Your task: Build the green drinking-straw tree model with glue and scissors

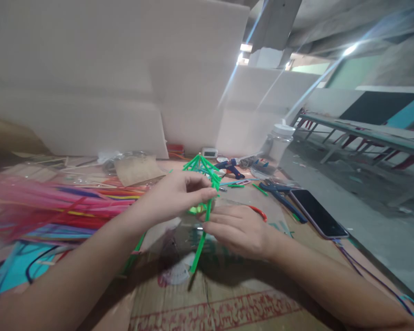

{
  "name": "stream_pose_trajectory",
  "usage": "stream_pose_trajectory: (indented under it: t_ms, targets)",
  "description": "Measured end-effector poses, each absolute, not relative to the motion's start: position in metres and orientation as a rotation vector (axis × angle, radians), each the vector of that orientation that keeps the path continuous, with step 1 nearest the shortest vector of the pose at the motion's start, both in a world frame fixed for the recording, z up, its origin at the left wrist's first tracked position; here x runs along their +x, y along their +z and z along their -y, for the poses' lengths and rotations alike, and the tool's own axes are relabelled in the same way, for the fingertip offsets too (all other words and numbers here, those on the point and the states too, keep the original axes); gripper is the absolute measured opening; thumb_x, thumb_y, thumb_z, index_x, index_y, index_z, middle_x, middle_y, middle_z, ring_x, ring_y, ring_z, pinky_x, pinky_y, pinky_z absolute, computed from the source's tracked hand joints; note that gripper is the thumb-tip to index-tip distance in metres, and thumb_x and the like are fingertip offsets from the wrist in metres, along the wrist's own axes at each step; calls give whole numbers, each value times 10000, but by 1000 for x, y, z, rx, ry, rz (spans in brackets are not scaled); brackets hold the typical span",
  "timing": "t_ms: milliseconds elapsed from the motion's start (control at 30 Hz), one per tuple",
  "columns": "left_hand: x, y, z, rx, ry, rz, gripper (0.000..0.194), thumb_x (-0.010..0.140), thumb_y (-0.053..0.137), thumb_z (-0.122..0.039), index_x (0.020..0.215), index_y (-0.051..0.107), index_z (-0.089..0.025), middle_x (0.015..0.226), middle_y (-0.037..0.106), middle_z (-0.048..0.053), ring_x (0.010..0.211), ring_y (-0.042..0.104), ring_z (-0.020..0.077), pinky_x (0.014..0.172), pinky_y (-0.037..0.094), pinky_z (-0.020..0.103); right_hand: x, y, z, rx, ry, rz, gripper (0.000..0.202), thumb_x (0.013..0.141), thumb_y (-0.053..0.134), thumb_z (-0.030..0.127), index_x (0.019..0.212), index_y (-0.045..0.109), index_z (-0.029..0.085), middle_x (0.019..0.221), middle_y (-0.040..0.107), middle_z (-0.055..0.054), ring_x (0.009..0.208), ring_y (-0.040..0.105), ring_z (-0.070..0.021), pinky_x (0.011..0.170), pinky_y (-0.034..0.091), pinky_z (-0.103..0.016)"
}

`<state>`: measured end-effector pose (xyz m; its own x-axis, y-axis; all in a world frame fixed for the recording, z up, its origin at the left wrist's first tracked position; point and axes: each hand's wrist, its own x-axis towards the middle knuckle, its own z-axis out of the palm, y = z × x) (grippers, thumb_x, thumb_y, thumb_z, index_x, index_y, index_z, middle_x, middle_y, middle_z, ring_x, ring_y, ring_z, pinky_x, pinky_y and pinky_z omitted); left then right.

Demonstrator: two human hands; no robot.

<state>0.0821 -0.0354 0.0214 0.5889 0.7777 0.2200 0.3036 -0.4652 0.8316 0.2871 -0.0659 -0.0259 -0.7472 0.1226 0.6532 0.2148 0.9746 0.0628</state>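
Over the middle of the table, a frame of thin green strips (200, 163), which look like pipe cleaners, meets at a peak. My left hand (174, 195) is closed in a pinch on its near side, thumb and fingers at the upper end of a long green strip (199, 252). Lower on that strip, my right hand (239, 231) is closed, its fingertips pinching the strip from the right. The strip's free end slants down toward me. My left hand covers much of the frame's left side.
Bundled pink and red strips (89, 209) lie left. Behind my hands is a glue gun (232, 168). Pliers (284, 200), a phone (317, 214) and a clear lidded bottle (279, 145) line the right side. White boards (89, 82) stand at the back.
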Motion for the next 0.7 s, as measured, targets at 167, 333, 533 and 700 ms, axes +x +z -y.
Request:
stream_pose_trajectory:
  t_ms: [167, 333, 533, 700]
  targets:
    - [79, 23, 33, 2070, 983, -1029, 276, 891, 589, -436, 776, 670, -199, 674, 606, -15, 603, 541, 130, 537, 415, 240, 272, -39, 67, -773, 890, 1688, 171, 864, 644, 282, 905, 485, 234, 826, 709, -15, 813, 731, -174, 719, 583, -302]
    - [77, 28, 33, 2235, 1088, -1071, 299, 910, 570, -407, 710, 632, -194, 676, 589, -18, 628, 522, 136, 580, 402, 254, 264, -29, 56, -897, 1235, 1496, 180, 865, 622, 365, 904, 530, 214, 654, 687, 19, 604, 665, -139, 634, 557, -291]
    - [78, 29, 33, 2396, 1077, -1051, 242, 920, 567, -346, 736, 629, -202, 736, 618, -17, 718, 561, 153, 657, 425, 266, 257, -9, 45, -945, 994, 1683, 135, 828, 639, 321, 790, 596, 199, 661, 626, 29, 578, 594, -110, 529, 467, -228]
    - [70, 23, 17, 2344, 1312, -1172, 216, 916, 575, -404, 925, 674, -212, 922, 680, 19, 863, 610, 183, 788, 476, 303, 260, 8, 32, -984, 845, 1691, 188, 846, 610, 343, 735, 602, 191, 611, 587, 35, 545, 531, -95, 521, 423, -223]
